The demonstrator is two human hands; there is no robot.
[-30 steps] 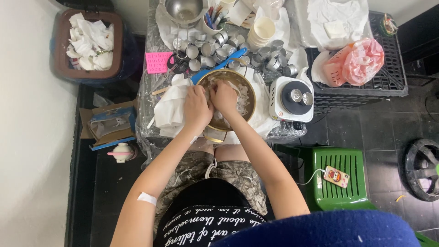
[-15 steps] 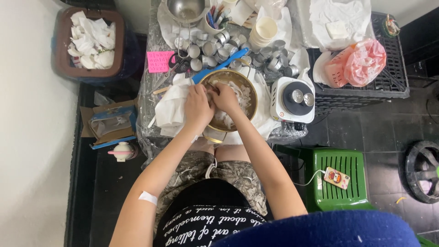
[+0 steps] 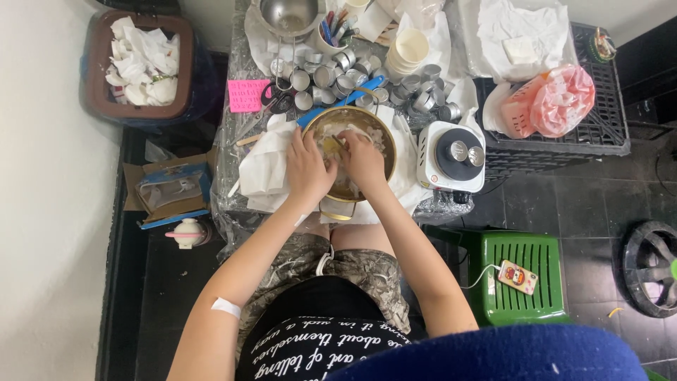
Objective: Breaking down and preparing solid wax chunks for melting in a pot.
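Observation:
A gold-coloured metal pot (image 3: 381, 137) with a loop handle at its near side sits on white cloth at the table's front. It holds white flaky lumps (image 3: 372, 135). My left hand (image 3: 307, 168) lies over the pot's left rim with fingers curled on it. My right hand (image 3: 363, 161) reaches into the pot, its fingers bent around a small yellow piece (image 3: 331, 144) that shows between the two hands. What the fingertips touch below is hidden.
Many small round metal tins (image 3: 331, 74) crowd the table behind the pot, beside a blue-handled tool (image 3: 338, 101), scissors (image 3: 275, 99), stacked paper cups (image 3: 409, 46) and a steel bowl (image 3: 285, 14). A white hotplate (image 3: 451, 156) stands at the right. A green stool (image 3: 522, 271) carries a phone. A bin (image 3: 137, 63) is at the left.
My right hand has slid a little nearer and lower inside the pot, and the yellow piece has come into sight between the hands. The left hand has barely moved.

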